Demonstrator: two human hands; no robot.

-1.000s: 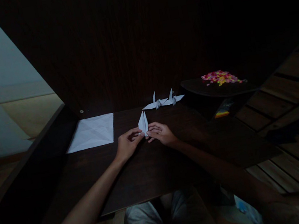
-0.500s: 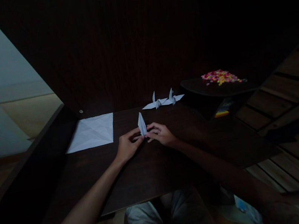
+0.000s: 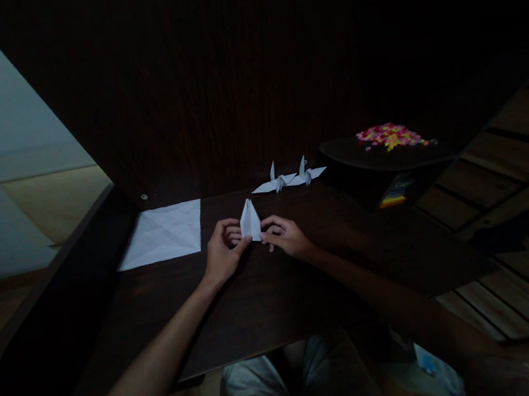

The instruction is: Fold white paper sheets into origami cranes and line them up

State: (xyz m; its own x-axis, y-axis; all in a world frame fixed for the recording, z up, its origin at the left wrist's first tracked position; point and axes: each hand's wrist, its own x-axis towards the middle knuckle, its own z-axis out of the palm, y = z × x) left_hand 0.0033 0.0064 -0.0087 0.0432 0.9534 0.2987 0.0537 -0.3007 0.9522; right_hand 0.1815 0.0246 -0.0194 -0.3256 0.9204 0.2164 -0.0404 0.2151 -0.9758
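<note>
Between my hands is a small white folded paper (image 3: 250, 220), with its narrow point facing away from me and a slit at the tip. My left hand (image 3: 224, 249) pinches its lower left edge, thumb on top. On the lower right edge, my right hand (image 3: 287, 235) grips it between thumb and curled fingers. Just beyond stand two white paper cranes (image 3: 276, 182) side by side, their wings spread. To the left lies a creased white sheet of paper (image 3: 164, 234), flat on the dark desk (image 3: 262, 306).
A raised corner shelf (image 3: 353, 155) on the right bears a pile of small pink, red and yellow pieces (image 3: 390, 135). Under it is a colourful item (image 3: 393, 193). A dark side panel (image 3: 55, 314) bounds the desk at left, and a tall back panel (image 3: 199, 80) rises behind.
The folded paper was narrow and partly covered by my fingers; now its wider face shows. My hands have moved slightly apart, to its two lower edges. The cranes and sheet stay put.
</note>
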